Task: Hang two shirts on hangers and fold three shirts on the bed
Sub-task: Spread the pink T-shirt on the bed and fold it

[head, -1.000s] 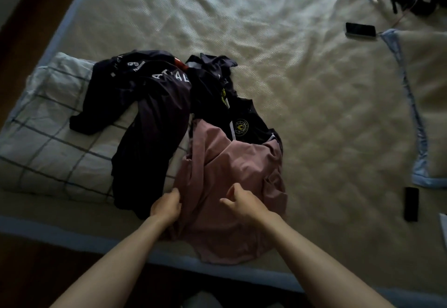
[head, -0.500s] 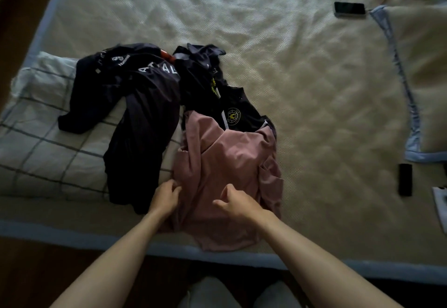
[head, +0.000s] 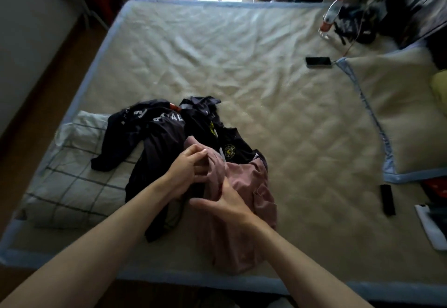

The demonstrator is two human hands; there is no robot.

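Note:
A crumpled pink shirt [head: 244, 201] lies near the bed's front edge. My left hand [head: 186, 169] pinches the pink shirt's upper edge, fingers closed on the cloth. My right hand [head: 225, 201] rests on the same shirt just below, thumb spread, fingers tucked into a fold. A dark shirt with white lettering [head: 157, 143] lies to the left, partly over a checked pillow [head: 72, 184]. Behind the pink shirt sits another dark shirt with a round yellow badge [head: 229, 148].
The beige quilted bed [head: 242, 70] stretches away behind the pile. A phone [head: 318, 62] and a bottle [head: 330, 14] lie at the far right, a black remote-like object [head: 387, 200] at the right, beside a beige pillow [head: 399, 114]. Wooden floor runs along the left.
Both hands have moved up from the pink shirt's lower part to its upper edge and taken hold of the cloth. The camera has tilted up, showing the far end of the bed.

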